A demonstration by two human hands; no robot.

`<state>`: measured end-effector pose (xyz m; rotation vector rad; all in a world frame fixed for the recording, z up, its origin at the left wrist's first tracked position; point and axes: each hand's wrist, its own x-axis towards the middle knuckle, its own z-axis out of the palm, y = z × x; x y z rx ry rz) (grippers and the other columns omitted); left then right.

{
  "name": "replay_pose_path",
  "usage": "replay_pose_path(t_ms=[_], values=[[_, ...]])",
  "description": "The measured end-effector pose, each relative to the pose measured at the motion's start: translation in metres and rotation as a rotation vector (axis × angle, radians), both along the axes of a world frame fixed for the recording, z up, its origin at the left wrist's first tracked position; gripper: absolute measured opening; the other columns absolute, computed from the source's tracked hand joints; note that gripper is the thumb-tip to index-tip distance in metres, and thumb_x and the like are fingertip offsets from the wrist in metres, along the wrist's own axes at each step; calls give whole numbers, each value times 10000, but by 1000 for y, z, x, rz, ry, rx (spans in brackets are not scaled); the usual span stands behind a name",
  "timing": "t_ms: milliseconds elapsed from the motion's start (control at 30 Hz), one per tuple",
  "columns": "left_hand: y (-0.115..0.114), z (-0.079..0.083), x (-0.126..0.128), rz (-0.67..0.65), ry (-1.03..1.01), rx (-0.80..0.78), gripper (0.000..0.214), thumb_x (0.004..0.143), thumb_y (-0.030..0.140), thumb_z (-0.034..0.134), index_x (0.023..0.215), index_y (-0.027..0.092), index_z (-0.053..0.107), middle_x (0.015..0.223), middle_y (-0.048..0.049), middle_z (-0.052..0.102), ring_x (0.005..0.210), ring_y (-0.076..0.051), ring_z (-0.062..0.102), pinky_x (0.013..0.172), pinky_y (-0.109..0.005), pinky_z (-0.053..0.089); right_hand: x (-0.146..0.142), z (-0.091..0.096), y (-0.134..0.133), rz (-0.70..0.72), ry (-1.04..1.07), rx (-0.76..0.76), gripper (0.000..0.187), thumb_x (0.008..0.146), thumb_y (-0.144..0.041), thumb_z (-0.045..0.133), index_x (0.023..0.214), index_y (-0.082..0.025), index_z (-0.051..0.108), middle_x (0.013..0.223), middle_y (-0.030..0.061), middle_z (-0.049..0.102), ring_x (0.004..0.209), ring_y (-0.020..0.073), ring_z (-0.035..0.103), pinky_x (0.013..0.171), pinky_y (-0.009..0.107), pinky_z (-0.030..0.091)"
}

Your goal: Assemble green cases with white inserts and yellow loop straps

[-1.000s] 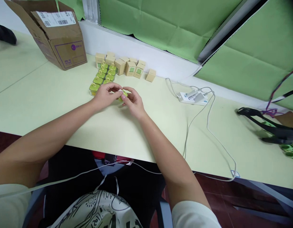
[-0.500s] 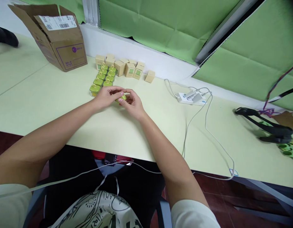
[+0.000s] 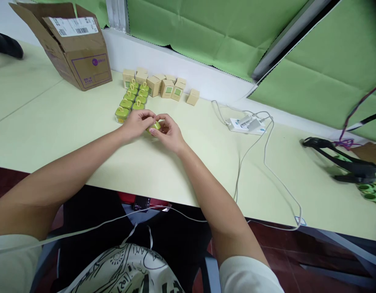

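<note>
Nearest the wearer, a phone [image 3: 141, 203] is lying below the table's front edge, with a white cable [image 3: 108, 225] running slackly past it. Above the pale table [image 3: 151, 171], both hands are holding one small green item [image 3: 154, 126] between them: the left hand [image 3: 136, 124] is pinching its left side with thumb and fingertips, while the right hand [image 3: 171, 132] is curling around its right side, thumb pressing along the near face. Compared with a second ago, the item is sitting a little nearer the wearer and is showing more of its green top, so the fingers seem to be turning or adjusting it in place rather than passing it on. Exactly what the fingertips are working at is too hidden to tell. Just beyond the left hand, two rows of green-lidded containers [image 3: 126, 103] are standing unchanged, so this handling is seemingly involving the held item alone. Farther back, small cardboard boxes [image 3: 167, 88] are standing along the wall, one box [image 3: 193, 97] sitting apart to their right.
</note>
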<state>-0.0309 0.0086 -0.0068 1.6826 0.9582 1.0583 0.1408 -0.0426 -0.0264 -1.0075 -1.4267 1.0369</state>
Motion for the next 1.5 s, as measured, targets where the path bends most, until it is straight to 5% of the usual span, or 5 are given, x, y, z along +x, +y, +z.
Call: replay_pose_path(t_ms=[300,667,967,1300,1500], values=[[-3,0,2,-1,18,16,107,712,251,622,746,207,713,761,-6,690,733,-159,567,682,-297,455,0,0,-1,52,-102,39,669,703,-732,966,1089,-300,631,733,-110,592,611,99,482,594,261,402],[-3,-2,0,38,106,186,133,765,294,593,788,197,681,791,-17,667,747,-160,539,723,-330,420,-2,-6,1,55,-139,58,651,767,-721,928,1118,-295,584,807,-84,588,644,98,498,623,260,439],[-1,-6,-5,-132,24,139,346,821,449,808,1033,180,763,1035,-62,766,914,-187,665,811,-317,546,9,-17,12,37,-119,85,707,774,-754,916,1173,-317,529,879,-53,652,692,126,579,626,273,487],[3,-9,-3,-75,-68,124,403,848,511,871,1061,175,807,1102,-96,811,958,-199,707,901,-363,583,9,-16,13,27,-69,69,749,742,-783,928,1190,-329,536,937,-36,664,803,164,678,705,311,562],[12,-15,-2,-7,-119,184,473,865,603,883,1055,178,802,960,-70,773,857,-173,684,790,-322,591,12,-21,18,5,-57,73,771,722,-815,920,1192,-322,558,985,-23,673,842,165,675,767,339,613]])
